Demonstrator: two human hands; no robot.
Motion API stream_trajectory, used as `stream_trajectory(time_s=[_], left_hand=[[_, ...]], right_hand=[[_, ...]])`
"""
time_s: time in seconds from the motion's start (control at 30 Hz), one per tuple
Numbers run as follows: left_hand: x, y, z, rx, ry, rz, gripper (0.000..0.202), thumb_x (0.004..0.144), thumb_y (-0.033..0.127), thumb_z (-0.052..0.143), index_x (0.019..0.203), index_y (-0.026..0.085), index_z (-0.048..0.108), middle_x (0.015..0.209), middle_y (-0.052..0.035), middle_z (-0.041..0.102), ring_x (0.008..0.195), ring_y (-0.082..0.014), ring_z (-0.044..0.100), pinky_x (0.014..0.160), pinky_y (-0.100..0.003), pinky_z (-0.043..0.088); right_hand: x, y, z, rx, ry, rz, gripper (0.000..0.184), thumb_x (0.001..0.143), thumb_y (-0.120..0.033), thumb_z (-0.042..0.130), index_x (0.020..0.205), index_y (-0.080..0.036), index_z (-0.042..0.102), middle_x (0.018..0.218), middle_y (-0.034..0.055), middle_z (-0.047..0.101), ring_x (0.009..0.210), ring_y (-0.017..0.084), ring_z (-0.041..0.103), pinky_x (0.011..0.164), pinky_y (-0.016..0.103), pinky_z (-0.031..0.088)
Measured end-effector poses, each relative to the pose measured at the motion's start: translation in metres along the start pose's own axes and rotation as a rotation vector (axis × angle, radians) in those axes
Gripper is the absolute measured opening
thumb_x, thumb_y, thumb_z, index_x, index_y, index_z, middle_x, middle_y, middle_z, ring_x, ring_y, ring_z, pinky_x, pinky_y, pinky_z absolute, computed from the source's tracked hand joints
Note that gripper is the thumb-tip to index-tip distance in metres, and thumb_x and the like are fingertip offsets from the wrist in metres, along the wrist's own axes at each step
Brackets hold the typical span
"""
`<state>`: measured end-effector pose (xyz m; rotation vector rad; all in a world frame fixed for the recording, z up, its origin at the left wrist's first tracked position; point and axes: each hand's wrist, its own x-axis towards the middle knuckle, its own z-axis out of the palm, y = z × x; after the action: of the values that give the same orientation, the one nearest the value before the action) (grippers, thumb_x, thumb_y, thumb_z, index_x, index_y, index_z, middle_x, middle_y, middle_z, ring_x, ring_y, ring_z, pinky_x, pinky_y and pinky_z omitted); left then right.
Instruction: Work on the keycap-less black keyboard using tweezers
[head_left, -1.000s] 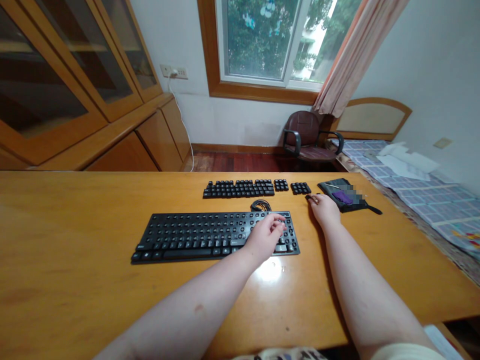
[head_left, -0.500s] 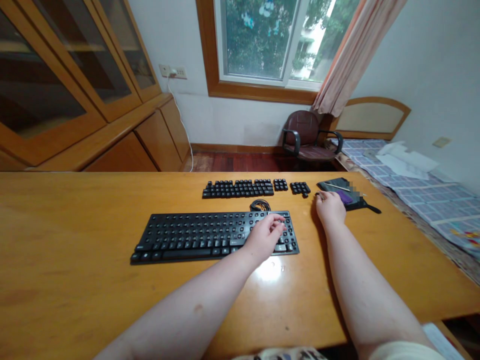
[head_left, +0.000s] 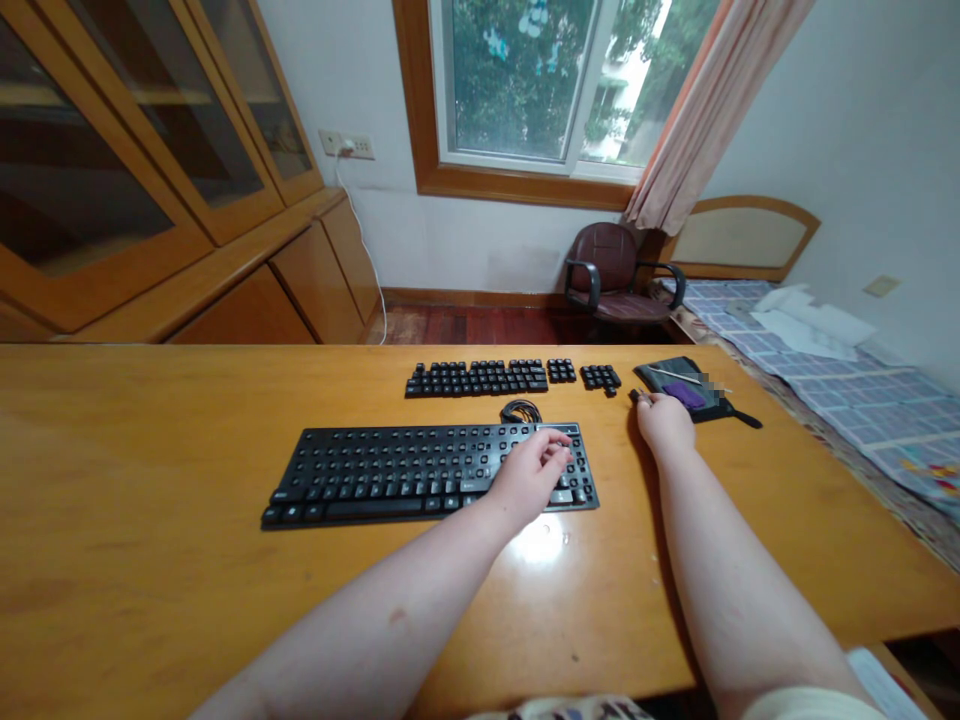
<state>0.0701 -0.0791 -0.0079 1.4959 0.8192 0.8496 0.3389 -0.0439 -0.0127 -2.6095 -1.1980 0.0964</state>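
Note:
A black computer keyboard (head_left: 390,465) lies on the wooden table; many upper keys and the number pad lack caps, while the lower rows have theirs. My left hand (head_left: 529,470) rests over its right part, fingers loosely bent and apart, nothing visible in them. Off the keyboard's right end, my right hand (head_left: 666,425) is low over the table with fingers pinched. At its fingertips is a small black keycap (head_left: 635,397), partly hidden. Beyond the keyboard, removed black keycaps (head_left: 476,378) stand in grouped rows, with smaller groups (head_left: 600,377) to their right.
A coiled black cable (head_left: 520,411) lies behind the keyboard. Right of the keycaps is a dark pouch (head_left: 664,365) with a purple cloth (head_left: 684,396) and a thin stick on it. A chair (head_left: 611,270) and a bed (head_left: 825,370) stand past the table (head_left: 150,440).
My right hand has shifted slightly right and nearer to me, and the small black piece at its fingertips shows more. My left hand and the keyboard have stayed put.

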Motion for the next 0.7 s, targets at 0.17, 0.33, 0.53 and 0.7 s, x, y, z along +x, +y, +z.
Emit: stream_trajectory(time_s=[0.17, 0.33, 0.53, 0.7], left_hand=[[0.0, -0.0012, 0.0, 0.009, -0.002, 0.027, 0.018, 0.083, 0.023, 0.048, 0.097, 0.017, 0.058, 0.085, -0.0046, 0.065, 0.08, -0.0152, 0.06, 0.072, -0.027, 0.048], [-0.0011, 0.0012, -0.0007, 0.023, -0.009, 0.013, 0.019, 0.083, 0.025, 0.048, 0.096, 0.017, 0.058, 0.086, -0.0051, 0.065, 0.08, -0.0155, 0.06, 0.072, -0.027, 0.047], [-0.0003, 0.0027, -0.0008, 0.042, -0.006, 0.012, 0.019, 0.082, 0.023, 0.049, 0.095, 0.016, 0.059, 0.085, -0.0046, 0.065, 0.08, -0.0155, 0.06, 0.071, -0.026, 0.047], [-0.0009, 0.005, -0.001, 0.061, 0.001, 0.011, 0.017, 0.081, 0.023, 0.05, 0.093, 0.016, 0.06, 0.083, -0.0039, 0.064, 0.077, -0.0149, 0.059, 0.069, -0.026, 0.046]], right_hand=[[0.0024, 0.002, 0.0012, 0.003, -0.008, 0.053, 0.036, 0.081, -0.03, 0.045, 0.104, -0.012, 0.066, 0.099, 0.0184, 0.067, 0.09, 0.028, 0.062, 0.075, 0.035, 0.045], [0.0008, 0.0008, 0.0013, 0.026, 0.001, 0.025, 0.044, 0.082, -0.043, 0.047, 0.115, -0.017, 0.061, 0.103, 0.015, 0.066, 0.094, 0.027, 0.061, 0.076, 0.033, 0.045], [0.0004, 0.0002, -0.0002, -0.013, -0.012, -0.005, 0.038, 0.082, -0.04, 0.048, 0.102, -0.015, 0.068, 0.105, 0.0175, 0.064, 0.095, 0.027, 0.06, 0.078, 0.032, 0.044], [0.0036, 0.0026, 0.0015, 0.012, -0.045, -0.004, 0.036, 0.084, -0.036, 0.047, 0.101, -0.013, 0.069, 0.096, 0.0165, 0.068, 0.09, 0.024, 0.063, 0.076, 0.029, 0.044]])
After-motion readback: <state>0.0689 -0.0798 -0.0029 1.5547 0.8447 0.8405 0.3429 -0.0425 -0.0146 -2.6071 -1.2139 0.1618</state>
